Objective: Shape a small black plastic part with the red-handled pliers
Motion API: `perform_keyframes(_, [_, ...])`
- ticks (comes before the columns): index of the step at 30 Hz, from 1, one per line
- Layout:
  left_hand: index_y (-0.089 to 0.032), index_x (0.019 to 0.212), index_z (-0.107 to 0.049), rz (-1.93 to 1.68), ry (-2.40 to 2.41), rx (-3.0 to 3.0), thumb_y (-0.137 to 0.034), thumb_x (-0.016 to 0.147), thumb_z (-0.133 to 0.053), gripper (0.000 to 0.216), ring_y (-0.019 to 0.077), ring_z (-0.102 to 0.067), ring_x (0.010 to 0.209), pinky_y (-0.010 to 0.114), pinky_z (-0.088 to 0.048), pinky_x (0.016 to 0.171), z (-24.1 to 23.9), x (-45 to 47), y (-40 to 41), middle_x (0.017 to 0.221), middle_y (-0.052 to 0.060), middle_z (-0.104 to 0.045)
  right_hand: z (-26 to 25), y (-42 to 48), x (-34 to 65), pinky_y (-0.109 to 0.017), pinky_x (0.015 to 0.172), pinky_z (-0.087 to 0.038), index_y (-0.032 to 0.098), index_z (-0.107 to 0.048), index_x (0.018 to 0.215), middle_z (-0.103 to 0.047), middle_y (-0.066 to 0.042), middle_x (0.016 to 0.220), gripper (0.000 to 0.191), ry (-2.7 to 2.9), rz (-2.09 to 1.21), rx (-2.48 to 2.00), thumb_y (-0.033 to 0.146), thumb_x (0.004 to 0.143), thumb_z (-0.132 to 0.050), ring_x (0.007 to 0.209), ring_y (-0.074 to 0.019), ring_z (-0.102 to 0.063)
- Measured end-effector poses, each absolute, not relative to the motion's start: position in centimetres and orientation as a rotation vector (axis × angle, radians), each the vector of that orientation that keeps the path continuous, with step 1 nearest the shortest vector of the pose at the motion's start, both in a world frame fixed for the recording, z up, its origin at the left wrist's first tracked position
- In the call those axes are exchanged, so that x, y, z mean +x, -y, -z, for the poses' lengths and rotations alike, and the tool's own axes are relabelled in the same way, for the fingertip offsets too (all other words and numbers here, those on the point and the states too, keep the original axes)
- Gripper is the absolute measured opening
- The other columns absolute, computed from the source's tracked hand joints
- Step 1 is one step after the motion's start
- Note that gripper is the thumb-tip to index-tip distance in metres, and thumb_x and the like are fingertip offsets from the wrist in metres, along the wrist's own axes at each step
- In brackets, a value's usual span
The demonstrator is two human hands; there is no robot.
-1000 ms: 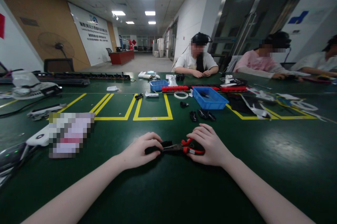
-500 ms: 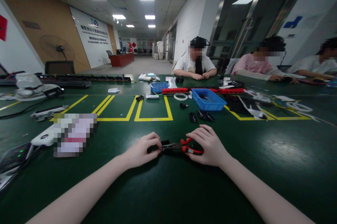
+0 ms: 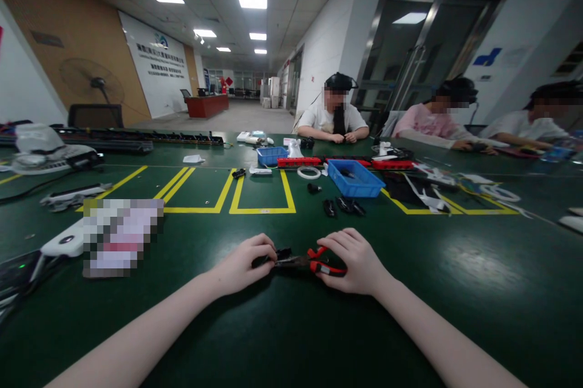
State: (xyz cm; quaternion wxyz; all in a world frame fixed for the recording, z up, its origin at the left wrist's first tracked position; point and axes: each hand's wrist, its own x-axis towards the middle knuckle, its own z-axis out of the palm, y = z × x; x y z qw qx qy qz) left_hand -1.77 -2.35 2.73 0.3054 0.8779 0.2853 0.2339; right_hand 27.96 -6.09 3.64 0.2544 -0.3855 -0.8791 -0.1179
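In the head view, my right hand (image 3: 357,263) is closed around the red-and-black handles of a pair of long-nose pliers (image 3: 325,268). The jaws of the pliers point left, toward the fingertips of my left hand (image 3: 246,263). Those fingers are pinched on a small black part (image 3: 285,252) that lies against the jaws. Fingers cover most of this part, so its kind does not show. Both hands are low over the green table (image 3: 291,327).
Beyond my hands lie several small black parts (image 3: 330,208) and a blue tray (image 3: 356,187). A smaller blue tray (image 3: 272,155) and a white ring (image 3: 308,173) are farther back. A power bank (image 3: 66,241) is at left. Several people sit across the table.
The whole view has shifted slightly. My hands keep their hold on the pliers and the black part, which sit almost as before.
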Motion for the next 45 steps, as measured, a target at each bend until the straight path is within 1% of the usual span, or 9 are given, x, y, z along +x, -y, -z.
perform_keyframes(10, [-0.019,0.094,-0.064,-0.621,-0.752,2.334,-0.018,0.092,-0.055,0.01,0.0193,-0.06,0.103,0.034,-0.049,0.093,-2.65,-1.82,2.39,0.112,0.006,-0.059,-3.66,6.19,27.86,-0.041,0.084,-0.045,0.016,-0.064,0.107,-0.072,-0.01,0.099,0.043,2.373,0.296,-1.079,0.042,0.073,-0.071,0.087,-0.0232,-0.065])
perform_keyframes(23, [-0.019,0.096,-0.065,-0.623,-0.708,2.378,-0.02,0.093,-0.055,0.011,0.0195,-0.059,0.102,0.034,-0.049,0.093,-2.7,-1.92,2.27,0.11,0.006,-0.06,-3.89,6.21,27.77,-0.038,0.075,-0.043,0.015,-0.064,0.101,-0.07,-0.008,0.09,0.039,2.42,0.235,-1.144,0.041,0.072,-0.072,0.074,-0.0196,-0.06])
perform_keyframes(27, [-0.019,0.095,-0.065,-0.617,-0.714,2.378,-0.021,0.093,-0.055,0.01,0.0195,-0.059,0.102,0.034,-0.049,0.092,-2.7,-1.97,2.27,0.111,0.006,-0.059,-3.8,6.16,27.86,-0.038,0.075,-0.043,0.016,-0.064,0.103,-0.071,-0.008,0.093,0.041,2.413,0.261,-1.139,0.041,0.072,-0.072,0.078,-0.0206,-0.061])
perform_keyframes(33, [-0.018,0.095,-0.065,-0.613,-0.72,2.376,-0.022,0.093,-0.055,0.011,0.0205,-0.059,0.101,0.036,-0.05,0.093,-2.61,-1.93,2.21,0.111,0.007,-0.06,-3.87,6.23,27.85,-0.04,0.082,-0.045,0.017,-0.064,0.108,-0.071,-0.01,0.1,0.043,2.387,0.32,-1.122,0.042,0.073,-0.07,0.087,-0.0237,-0.063])
perform_keyframes(45, [-0.019,0.094,-0.064,-0.6,-0.746,2.377,-0.019,0.092,-0.054,0.01,0.0205,-0.059,0.104,0.035,-0.048,0.096,-2.56,-1.9,2.29,0.112,0.006,-0.06,-3.61,6.01,27.79,-0.038,0.079,-0.042,0.017,-0.063,0.103,-0.07,-0.009,0.093,0.04,2.432,0.24,-1.139,0.045,0.074,-0.068,0.08,-0.0212,-0.063])
